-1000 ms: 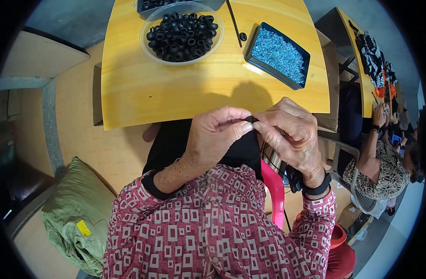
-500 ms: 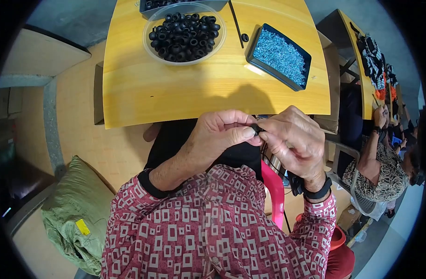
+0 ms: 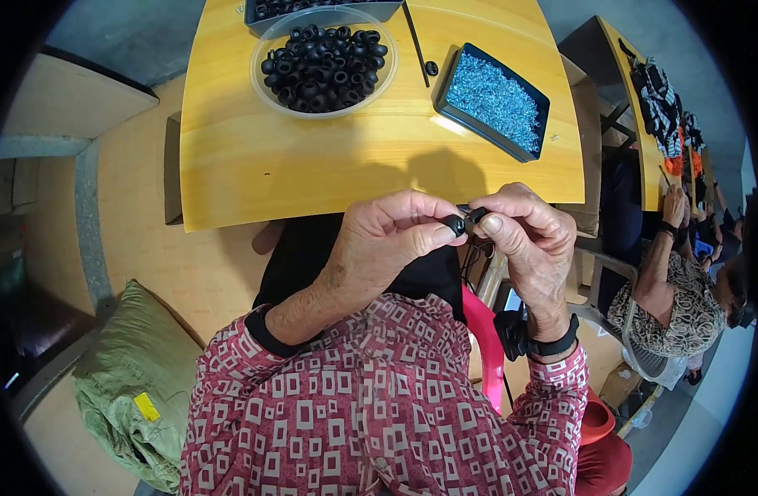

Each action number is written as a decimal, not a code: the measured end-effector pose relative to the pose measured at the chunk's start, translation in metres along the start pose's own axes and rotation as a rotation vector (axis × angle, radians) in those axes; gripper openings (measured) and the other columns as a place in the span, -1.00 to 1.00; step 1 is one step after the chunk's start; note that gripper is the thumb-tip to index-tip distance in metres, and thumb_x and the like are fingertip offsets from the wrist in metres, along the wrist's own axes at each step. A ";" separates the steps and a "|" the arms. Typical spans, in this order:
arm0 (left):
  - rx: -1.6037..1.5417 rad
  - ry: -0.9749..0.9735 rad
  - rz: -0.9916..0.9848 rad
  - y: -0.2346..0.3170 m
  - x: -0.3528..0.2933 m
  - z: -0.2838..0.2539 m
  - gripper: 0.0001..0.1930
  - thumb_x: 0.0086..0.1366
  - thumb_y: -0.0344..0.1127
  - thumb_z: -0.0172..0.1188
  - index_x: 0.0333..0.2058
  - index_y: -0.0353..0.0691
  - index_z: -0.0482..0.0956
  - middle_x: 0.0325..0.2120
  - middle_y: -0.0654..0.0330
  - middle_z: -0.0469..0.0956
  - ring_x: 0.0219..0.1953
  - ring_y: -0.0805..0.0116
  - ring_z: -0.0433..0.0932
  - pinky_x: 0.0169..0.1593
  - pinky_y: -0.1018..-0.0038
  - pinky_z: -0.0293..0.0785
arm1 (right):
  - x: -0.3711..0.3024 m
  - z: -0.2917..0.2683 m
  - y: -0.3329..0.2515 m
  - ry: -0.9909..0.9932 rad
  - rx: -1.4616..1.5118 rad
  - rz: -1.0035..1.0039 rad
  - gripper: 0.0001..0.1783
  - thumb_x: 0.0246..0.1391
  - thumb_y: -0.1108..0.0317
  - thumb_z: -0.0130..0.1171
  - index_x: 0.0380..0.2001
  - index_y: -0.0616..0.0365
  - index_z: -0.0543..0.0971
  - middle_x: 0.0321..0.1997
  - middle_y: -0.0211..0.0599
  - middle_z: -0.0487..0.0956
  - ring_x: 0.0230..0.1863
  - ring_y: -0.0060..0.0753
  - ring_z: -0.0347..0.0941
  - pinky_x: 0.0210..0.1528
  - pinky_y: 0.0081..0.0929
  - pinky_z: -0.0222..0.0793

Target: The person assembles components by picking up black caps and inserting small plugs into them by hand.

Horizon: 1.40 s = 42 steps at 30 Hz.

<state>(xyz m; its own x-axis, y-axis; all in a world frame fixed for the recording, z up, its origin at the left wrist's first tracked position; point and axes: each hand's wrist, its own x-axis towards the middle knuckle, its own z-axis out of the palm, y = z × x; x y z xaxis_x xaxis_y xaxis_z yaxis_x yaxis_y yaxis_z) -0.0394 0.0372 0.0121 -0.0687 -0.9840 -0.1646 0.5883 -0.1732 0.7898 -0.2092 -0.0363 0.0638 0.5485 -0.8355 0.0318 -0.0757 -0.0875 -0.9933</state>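
In front of my lap, near the table's front edge, both hands are raised with their fingertips close together. My left hand (image 3: 383, 236) pinches a small black rounded piece (image 3: 454, 224) between thumb and index finger. Beside it, my right hand (image 3: 529, 236) pinches another small black piece (image 3: 478, 215), and a narrow gap shows between the two. The exact kind of these pieces is too small to tell. A clear round bowl (image 3: 319, 115) on the table holds many black hollow round pieces (image 3: 325, 66). To its right, a dark tray (image 3: 484, 132) is filled with tiny shiny bluish pieces (image 3: 494, 99).
A thin black rod (image 3: 415, 43) and a loose black piece (image 3: 431, 68) lie between bowl and tray. Behind the bowl stands a dark bin (image 3: 379, 11). A green sack (image 3: 135, 380) is on the floor at left. Another person (image 3: 668, 306) sits at a table on the right.
My hands have moved slightly apart, the right one turning and drawing back. Two separate black pieces now show where the fingers were pressed together.
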 end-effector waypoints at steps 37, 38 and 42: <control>-0.182 0.148 -0.194 -0.015 -0.002 -0.001 -0.81 0.23 -0.47 0.16 -0.17 -0.37 0.56 -0.29 0.19 0.57 -0.23 0.50 0.51 -0.08 0.57 0.45 | -0.009 0.019 0.015 0.011 -1.040 -0.616 -0.58 -0.28 0.50 0.38 -0.24 0.37 0.55 -0.37 -0.18 0.51 -0.36 -0.25 0.45 -0.31 -0.38 0.38; -0.182 0.147 -0.194 -0.015 -0.002 0.000 -0.81 0.23 -0.47 0.16 -0.17 -0.37 0.56 -0.29 0.19 0.57 -0.23 0.50 0.51 -0.08 0.57 0.45 | -0.010 0.019 0.016 0.012 -1.041 -0.616 -0.58 -0.28 0.50 0.38 -0.24 0.37 0.55 -0.37 -0.18 0.51 -0.36 -0.25 0.45 -0.31 -0.38 0.38; -0.220 0.183 -0.196 -0.014 -0.003 0.003 -0.81 0.20 -0.44 0.20 -0.21 -0.37 0.58 -0.32 0.19 0.58 -0.25 0.51 0.51 -0.09 0.59 0.42 | -0.011 0.019 0.018 0.037 -1.006 -0.631 -0.57 -0.29 0.55 0.38 -0.22 0.38 0.55 -0.38 -0.17 0.53 -0.38 -0.23 0.46 -0.32 -0.39 0.39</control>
<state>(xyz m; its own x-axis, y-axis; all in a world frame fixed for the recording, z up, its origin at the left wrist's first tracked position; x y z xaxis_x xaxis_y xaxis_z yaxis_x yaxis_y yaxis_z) -0.0503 0.0422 0.0034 -0.0637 -0.9057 -0.4191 0.7390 -0.3251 0.5901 -0.2010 -0.0182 0.0434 0.7003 -0.5059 0.5036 -0.4302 -0.8621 -0.2678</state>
